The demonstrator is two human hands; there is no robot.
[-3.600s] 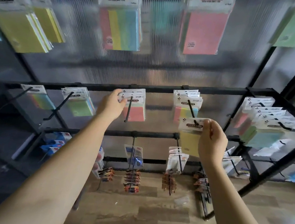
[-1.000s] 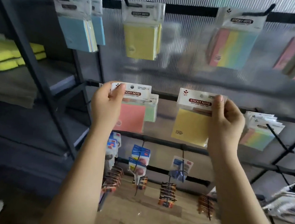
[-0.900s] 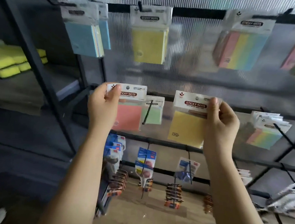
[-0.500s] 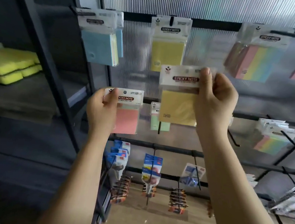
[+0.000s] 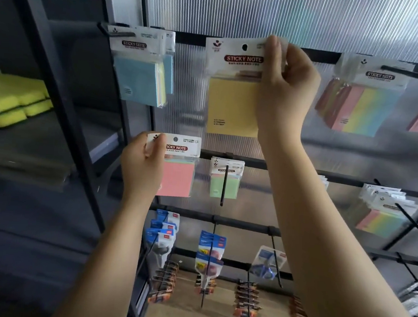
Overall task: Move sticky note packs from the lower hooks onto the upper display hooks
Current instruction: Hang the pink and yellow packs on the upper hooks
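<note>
right hand (image 5: 282, 89) pinching yellow pack (image 5: 233, 104), hiding its edge, left hand (image 5: 142, 167) gripping pink pack (image 5: 176, 178)

Yellow-green sponges (image 5: 10, 101) lie stacked on the dark left shelf (image 5: 39, 148); blue-carded packs (image 5: 162, 232) hang low.

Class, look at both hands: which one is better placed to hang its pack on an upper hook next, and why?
The right hand. It holds the yellow pack up at the top rail, hang hole showing. The left hand holds the pink pack down at the lower row.
</note>
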